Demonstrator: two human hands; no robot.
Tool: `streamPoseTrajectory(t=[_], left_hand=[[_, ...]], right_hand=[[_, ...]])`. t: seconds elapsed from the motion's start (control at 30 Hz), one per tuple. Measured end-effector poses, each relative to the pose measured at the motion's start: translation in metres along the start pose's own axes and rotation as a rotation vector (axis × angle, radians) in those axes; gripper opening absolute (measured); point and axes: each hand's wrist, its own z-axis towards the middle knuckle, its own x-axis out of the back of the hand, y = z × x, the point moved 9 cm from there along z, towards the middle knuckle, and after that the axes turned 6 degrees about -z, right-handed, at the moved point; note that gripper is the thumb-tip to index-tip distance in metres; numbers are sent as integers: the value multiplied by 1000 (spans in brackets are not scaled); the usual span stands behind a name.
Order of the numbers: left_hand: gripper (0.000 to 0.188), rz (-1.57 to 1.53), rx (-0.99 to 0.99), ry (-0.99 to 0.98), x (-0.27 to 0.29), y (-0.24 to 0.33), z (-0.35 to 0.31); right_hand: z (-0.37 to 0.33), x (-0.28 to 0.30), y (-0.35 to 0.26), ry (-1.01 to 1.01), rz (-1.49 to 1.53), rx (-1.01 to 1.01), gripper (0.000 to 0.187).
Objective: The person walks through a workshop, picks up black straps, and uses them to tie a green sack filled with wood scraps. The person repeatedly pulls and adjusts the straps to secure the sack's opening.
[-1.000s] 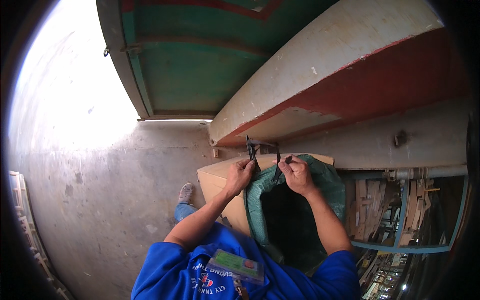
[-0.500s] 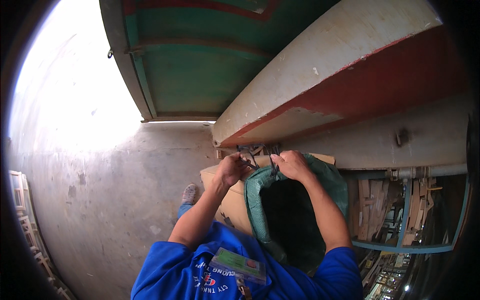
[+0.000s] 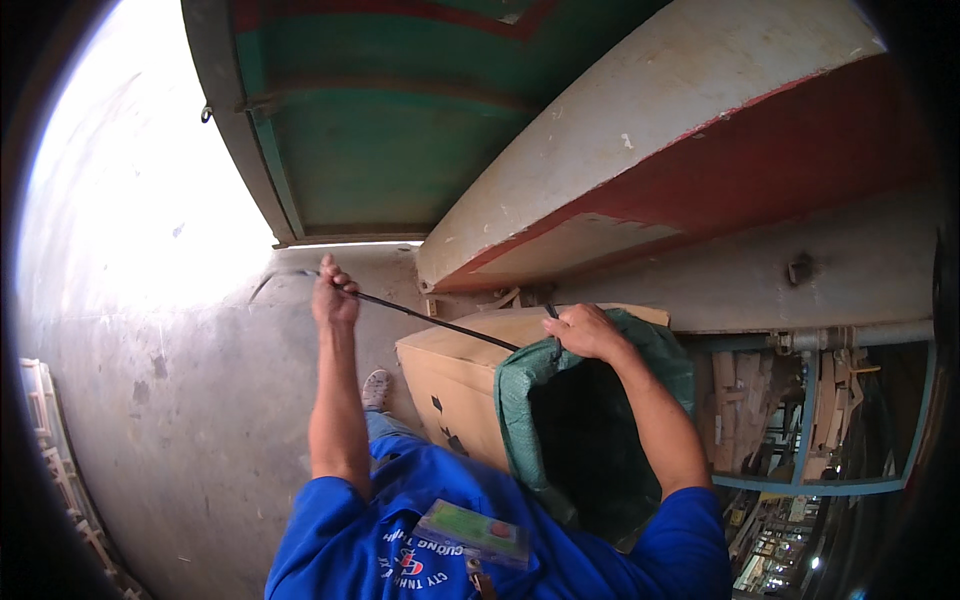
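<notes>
A black cord point(image 3: 435, 321) stretches taut between my two hands, running from the rim of a green woven sack point(image 3: 512, 405) out to the left. My left hand point(image 3: 336, 292) is closed round the cord, and a loose end trails beyond the fingers. At the sack's far rim, my right hand point(image 3: 588, 331) grips the cord where it meets the sack; a short black end pokes up beside the thumb. The sack's mouth gapes toward me, its inside dark. Beside and behind it stands a brown cardboard box point(image 3: 455, 375).
A green metal door point(image 3: 380, 165) and a grey and red wall structure point(image 3: 560, 180) rise ahead. Right of the sack, a blue metal frame point(image 3: 805, 440) borders stacked wood pieces point(image 3: 745, 400). Pale wooden frames point(image 3: 60, 470) stand at the far left on the concrete floor point(image 3: 200, 430).
My left hand has moved away to the left and forward, drawing the cord out straight. My right hand has stayed at the sack's rim. More of the cardboard box shows.
</notes>
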Motion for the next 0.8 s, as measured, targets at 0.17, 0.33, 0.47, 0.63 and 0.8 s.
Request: streamPoseTrajectory(t=[0.17,0.33,0.47,0.63,0.8], left_hand=[[36,1109,-169,-341,-108,-58,-55],[24,1280,-66,-488,-82,-152,-101],[25,836,285,-242,-56,-174,-116],[27,1130,342,-389,-91,-203,-152],[38,1164,348,-539,-111,-221,-148]], right_hand=[[3,3,-12,117,249,131,44],[33,1,-37,-36,-45,241,44],[65,-19,-50,-271,-3,140,45],[79,-33,10,106,556,105,45],[56,71,-6,571,792,98,47]])
